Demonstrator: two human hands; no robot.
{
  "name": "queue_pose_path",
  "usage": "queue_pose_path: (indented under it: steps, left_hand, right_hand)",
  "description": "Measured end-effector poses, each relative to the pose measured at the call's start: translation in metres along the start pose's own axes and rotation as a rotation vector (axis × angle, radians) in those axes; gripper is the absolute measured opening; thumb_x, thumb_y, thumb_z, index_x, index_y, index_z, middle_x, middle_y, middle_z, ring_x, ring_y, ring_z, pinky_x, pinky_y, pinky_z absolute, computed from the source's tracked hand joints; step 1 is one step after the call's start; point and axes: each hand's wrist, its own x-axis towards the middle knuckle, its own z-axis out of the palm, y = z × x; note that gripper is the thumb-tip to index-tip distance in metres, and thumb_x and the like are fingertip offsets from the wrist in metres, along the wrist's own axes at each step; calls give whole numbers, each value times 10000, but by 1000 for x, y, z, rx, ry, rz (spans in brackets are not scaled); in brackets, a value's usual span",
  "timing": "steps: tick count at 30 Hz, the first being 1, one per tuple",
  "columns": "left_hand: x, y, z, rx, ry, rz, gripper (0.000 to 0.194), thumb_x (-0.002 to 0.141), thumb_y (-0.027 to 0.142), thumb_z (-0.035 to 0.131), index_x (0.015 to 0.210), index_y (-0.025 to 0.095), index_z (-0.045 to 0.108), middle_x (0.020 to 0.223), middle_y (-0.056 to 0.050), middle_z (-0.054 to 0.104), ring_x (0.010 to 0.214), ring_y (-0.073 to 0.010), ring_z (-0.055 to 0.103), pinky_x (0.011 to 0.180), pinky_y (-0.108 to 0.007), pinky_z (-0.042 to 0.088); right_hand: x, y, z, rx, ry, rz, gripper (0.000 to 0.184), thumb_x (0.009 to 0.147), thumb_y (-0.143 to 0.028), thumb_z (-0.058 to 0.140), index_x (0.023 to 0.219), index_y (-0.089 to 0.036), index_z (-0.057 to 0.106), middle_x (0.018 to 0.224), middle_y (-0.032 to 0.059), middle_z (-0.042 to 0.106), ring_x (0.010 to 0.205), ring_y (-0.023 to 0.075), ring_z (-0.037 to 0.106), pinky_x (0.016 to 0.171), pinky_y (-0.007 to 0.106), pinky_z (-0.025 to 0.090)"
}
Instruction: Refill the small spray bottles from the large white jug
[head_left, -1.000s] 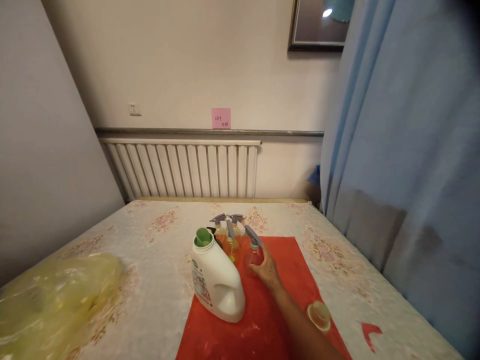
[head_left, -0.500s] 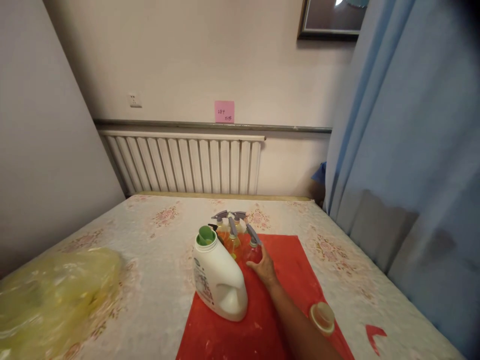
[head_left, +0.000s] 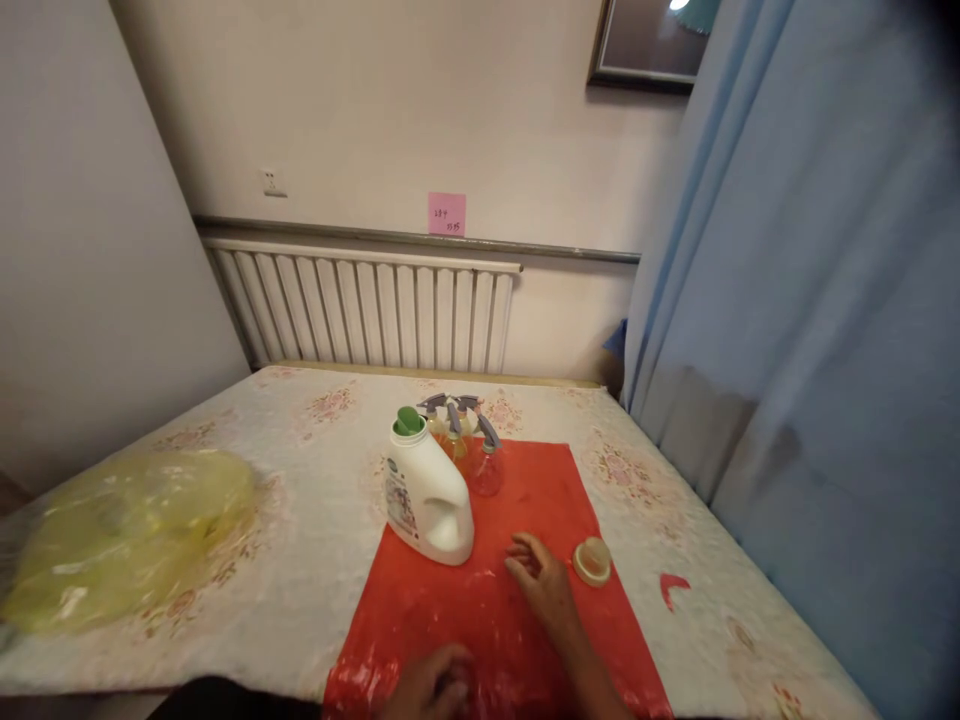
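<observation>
White detergent jug [head_left: 435,505] is standing on red sheeting [head_left: 525,500], spray bottles [head_left: 488,472] clustering behind it. Right hand [head_left: 546,585], open and empty, is hovering between jug and pale cap [head_left: 592,562]. Left hand [head_left: 433,684] is blurring before the jug, grip indeterminable.

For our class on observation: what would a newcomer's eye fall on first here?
Probably the bright red sheet on the flowered cloth, with the white jug standing on it. Next, likely the crumpled yellow plastic at the left and the blue curtain down the right side.
</observation>
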Motion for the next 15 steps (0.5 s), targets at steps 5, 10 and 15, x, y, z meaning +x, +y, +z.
queue_pose_path:
  steps: [5, 10, 15]
  left_hand:
    - [24, 29, 7, -155, 89, 240, 364, 900, 481, 394, 846, 183, 596, 759, -21, 658, 711, -178, 622, 709, -286, 485]
    - [56, 51, 13, -40, 377, 142, 516, 902, 570, 201, 633, 223, 473, 553, -4, 555, 555, -189, 544, 625, -315, 457]
    - [82, 50, 18, 29, 426, 63, 509, 910, 515, 220, 627, 216, 519, 699, -83, 650, 819, -267, 613, 804, -376, 446]
  right_hand:
    - [-39, -29, -24, -16, -4, -12, 218, 792, -405, 590, 772, -191, 625, 750, 30, 679, 720, 176, 633, 678, 262, 489]
    - [-43, -30, -28, -41, 59, 78, 529, 912, -554, 286, 523, -232, 444, 471, -16, 495, 483, 152, 498, 521, 269, 398]
    - [-37, -12, -22, -71, 72, 231, 608, 913, -596, 182, 420, -276, 335, 357, -17, 395, 355, 165, 418, 425, 310, 338]
